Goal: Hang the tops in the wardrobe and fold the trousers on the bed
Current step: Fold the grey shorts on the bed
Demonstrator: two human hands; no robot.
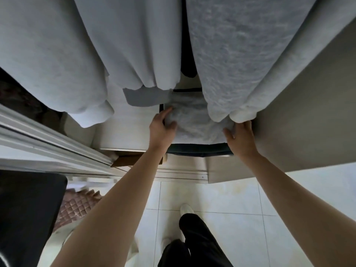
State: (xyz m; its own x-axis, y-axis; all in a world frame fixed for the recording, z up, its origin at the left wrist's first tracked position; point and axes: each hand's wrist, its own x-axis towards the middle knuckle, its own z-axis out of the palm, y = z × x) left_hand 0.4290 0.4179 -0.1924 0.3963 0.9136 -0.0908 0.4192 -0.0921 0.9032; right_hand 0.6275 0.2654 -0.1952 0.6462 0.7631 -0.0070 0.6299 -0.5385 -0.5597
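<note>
Two hands: we flank the folded cloth [194, 122], left hand [161, 126] gripping its left edge, right hand [240, 135] pinching its right edge under the tops [240, 60].

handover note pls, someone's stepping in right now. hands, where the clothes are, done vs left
Left hand: grip on the left edge of the folded pale grey garment.
Right hand: fingers on its right edge.
The garment sits in a dark-rimmed bin on the wardrobe floor.
Done: pale grey tops hang on the left, a heathered grey top on the right.
Left: release the garment. The bed and any other clothes are out of view, so check them.
</note>
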